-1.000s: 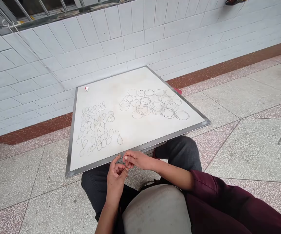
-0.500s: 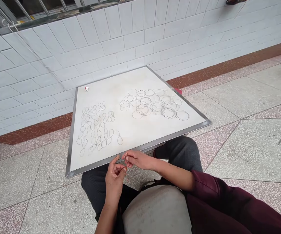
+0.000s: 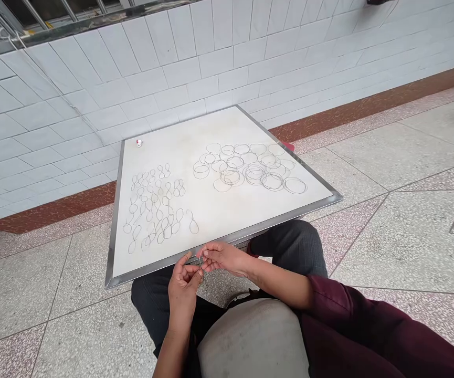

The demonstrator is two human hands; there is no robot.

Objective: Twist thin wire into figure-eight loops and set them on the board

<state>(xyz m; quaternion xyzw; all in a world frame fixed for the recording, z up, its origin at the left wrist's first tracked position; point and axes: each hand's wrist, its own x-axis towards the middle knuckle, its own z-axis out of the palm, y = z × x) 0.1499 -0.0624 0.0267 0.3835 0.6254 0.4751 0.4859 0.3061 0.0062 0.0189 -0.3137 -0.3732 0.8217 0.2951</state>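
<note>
A white board with a steel edge (image 3: 219, 210) lies tilted across my knees. My left hand (image 3: 183, 289) and my right hand (image 3: 222, 257) meet just below its near edge, their fingertips pinching a short piece of thin wire (image 3: 201, 265). The wire is small and mostly hidden by my fingers. On the board, several wire figure-eight loops (image 3: 156, 210) lie at the left, and several overlapping wire rings (image 3: 242, 170) lie at the right. A small white-and-pink object (image 3: 139, 143) sits near the far left corner.
Dark trousered knees (image 3: 293, 247) support the board, and a rounded grey object (image 3: 250, 341) lies against my lap. A maroon sleeve (image 3: 352, 325) covers my right arm. Behind the board are a white tiled wall (image 3: 171, 68) and brown skirting; terrazzo floor (image 3: 408, 236) surrounds me.
My hands have shifted slightly left, still pinching the wire. The loops and rings on the board look unmoved.
</note>
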